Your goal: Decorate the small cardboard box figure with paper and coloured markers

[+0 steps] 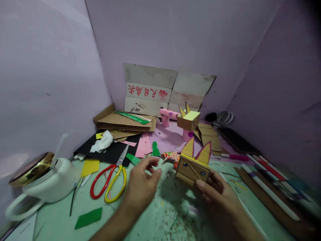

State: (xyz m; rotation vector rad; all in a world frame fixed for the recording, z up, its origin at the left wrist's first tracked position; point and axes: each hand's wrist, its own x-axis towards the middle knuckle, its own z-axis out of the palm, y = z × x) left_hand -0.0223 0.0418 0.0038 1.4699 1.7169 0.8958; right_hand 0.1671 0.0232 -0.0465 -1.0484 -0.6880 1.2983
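Note:
My right hand [218, 192] grips a small brown cardboard box [192, 169] by its lower right corner. The box has two yellow pointed ears with purple edges, a yellow strip along its top and two dark round spots on its front. To the left of the box, my left hand [144, 179] is raised with its fingers curled and apart, nothing between them. Scissors [120, 161] with one red and one yellow handle lie left of my left hand. Behind the held box stands a pink figure [172, 114] with a similar eared box head [188, 121].
A white mug [54, 180] with a gold-rimmed lid [32, 169] stands at the left. Cardboard pieces [127, 122] and a printed white carton [147, 85] are at the back. Markers [269, 190] and a dark flat device [237, 139] lie right.

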